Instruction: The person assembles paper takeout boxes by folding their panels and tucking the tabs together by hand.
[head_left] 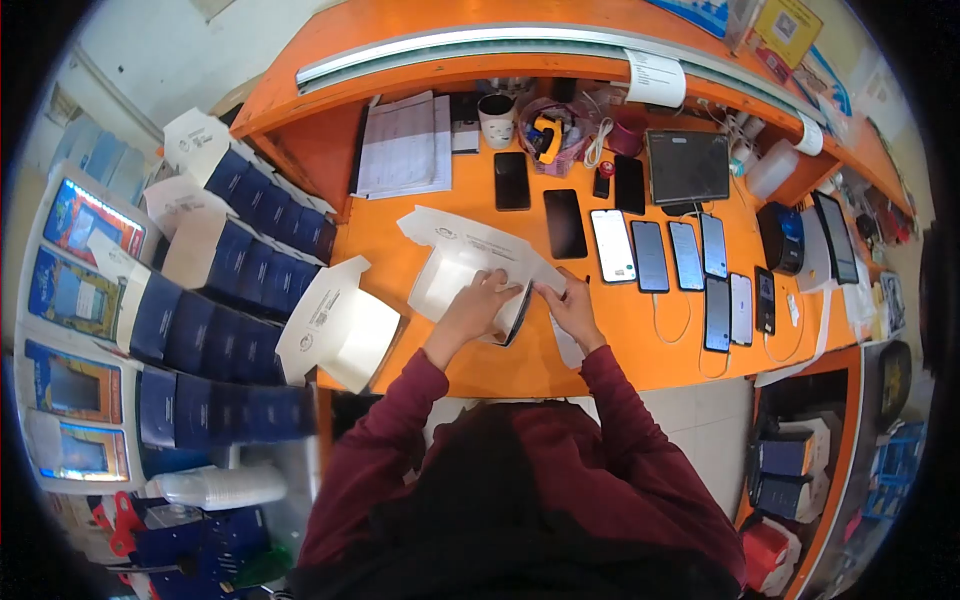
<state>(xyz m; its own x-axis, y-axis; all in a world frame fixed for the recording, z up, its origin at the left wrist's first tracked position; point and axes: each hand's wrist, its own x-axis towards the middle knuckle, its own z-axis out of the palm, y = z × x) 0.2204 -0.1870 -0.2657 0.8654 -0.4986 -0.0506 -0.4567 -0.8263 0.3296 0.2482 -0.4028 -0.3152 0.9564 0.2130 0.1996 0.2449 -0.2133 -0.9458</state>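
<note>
An open cardboard box [425, 285], white inside with a dark outer side, lies tilted on the orange table in front of me. Its printed lid [465, 234] stands folded back on the far side. My left hand [478, 303] is over the box's interior, its bent fingers against the right side panel. From outside, my right hand [570, 308] pinches the edge of that same side, thumb and fingers closed on it. The dark outer face shows between my hands. A pale flat piece [566, 345] lies under my right hand near the table's front edge.
Another open white box [345, 330] sits left, beside rows of dark-blue boxes [250, 262]. Several phones [650, 255] lie right, some on cables. Behind are papers [405, 145], a cup [496, 122], a basket [575, 145] and a dark tablet-like device [688, 165], beneath an orange shelf [420, 65].
</note>
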